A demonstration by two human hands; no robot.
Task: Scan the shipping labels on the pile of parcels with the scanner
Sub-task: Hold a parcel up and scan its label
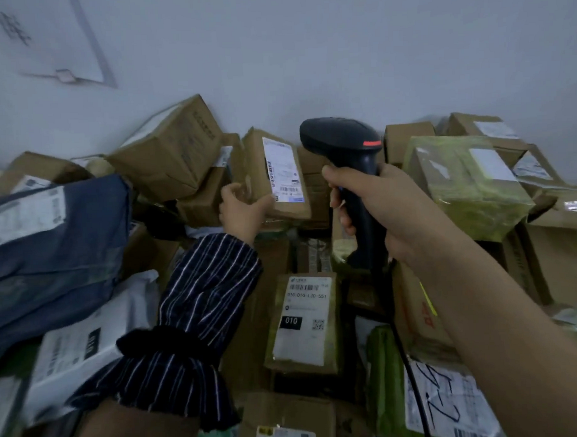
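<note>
My right hand (381,211) grips the handle of a black handheld scanner (346,144) with a red strip on its head; a black cable hangs from its base. The scanner head sits just right of a small brown parcel (257,167) that my left hand (242,210) holds tilted up by its lower edge. The parcel's white shipping label (284,171) with barcodes faces me. A striped sleeve cover wraps my left forearm. Below lies a carton with a label reading "010" (304,322).
Cardboard boxes fill the pile against a pale wall. A dark blue bag parcel (56,246) lies at left, a white bag (79,353) below it. A box wrapped in yellowish tape (465,182) sits at right, a green bag (384,378) at lower right.
</note>
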